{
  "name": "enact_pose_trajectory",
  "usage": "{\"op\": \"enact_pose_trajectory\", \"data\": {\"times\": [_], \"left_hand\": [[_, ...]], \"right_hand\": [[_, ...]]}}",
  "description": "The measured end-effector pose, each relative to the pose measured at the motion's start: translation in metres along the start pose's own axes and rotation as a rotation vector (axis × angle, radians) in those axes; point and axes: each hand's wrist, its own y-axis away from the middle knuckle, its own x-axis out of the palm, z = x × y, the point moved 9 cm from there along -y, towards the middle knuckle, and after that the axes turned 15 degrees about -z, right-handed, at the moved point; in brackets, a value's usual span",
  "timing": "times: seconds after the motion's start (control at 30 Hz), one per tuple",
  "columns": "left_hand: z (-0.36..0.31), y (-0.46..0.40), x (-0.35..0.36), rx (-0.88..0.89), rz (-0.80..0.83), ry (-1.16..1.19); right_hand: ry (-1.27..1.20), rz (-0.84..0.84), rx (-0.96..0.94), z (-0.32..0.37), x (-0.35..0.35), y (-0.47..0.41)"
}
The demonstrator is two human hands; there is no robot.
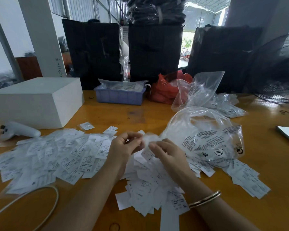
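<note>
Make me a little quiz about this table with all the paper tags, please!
1. True or false: the left hand and the right hand both pinch the white packet between them.
2. Pick one: what colour is the tray at the back of the table? A green, B blue, C yellow.
3. Count: how many tall black stacks stand behind the table?

Key: 1 true. 2 B. 3 three.
</note>
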Motion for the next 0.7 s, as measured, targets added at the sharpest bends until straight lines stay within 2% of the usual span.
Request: {"op": "enact_pose_trajectory", "data": {"times": [0.13, 0.23, 0.33, 0.5, 0.57, 0.7], "left_hand": [[0.000, 0.001, -0.001, 0.054, -0.020, -0.081], [0.001, 0.002, 0.003, -0.017, 0.006, -0.007], [0.002, 0.005, 0.010, -0.057, 0.095, 0.022], [0.009, 0.013, 0.020, -0.075, 0.242, -0.112], [0.008, 0.014, 0.021, -0.057, 0.244, -0.157], [0.004, 0.010, 0.015, -0.028, 0.145, -0.142]], "right_hand": [[0.236, -0.025, -0.068, -0.002, 0.005, -0.001], [0.102, -0.122, 0.004, -0.007, -0.008, -0.008], [0.014, -0.145, 0.072, -0.013, -0.016, -0.012], [0.094, -0.112, -0.034, -0.003, -0.013, -0.009], [0.089, -0.105, -0.080, 0.004, -0.011, -0.007], [0.034, -0.125, -0.094, 0.010, -0.014, -0.007]]}}
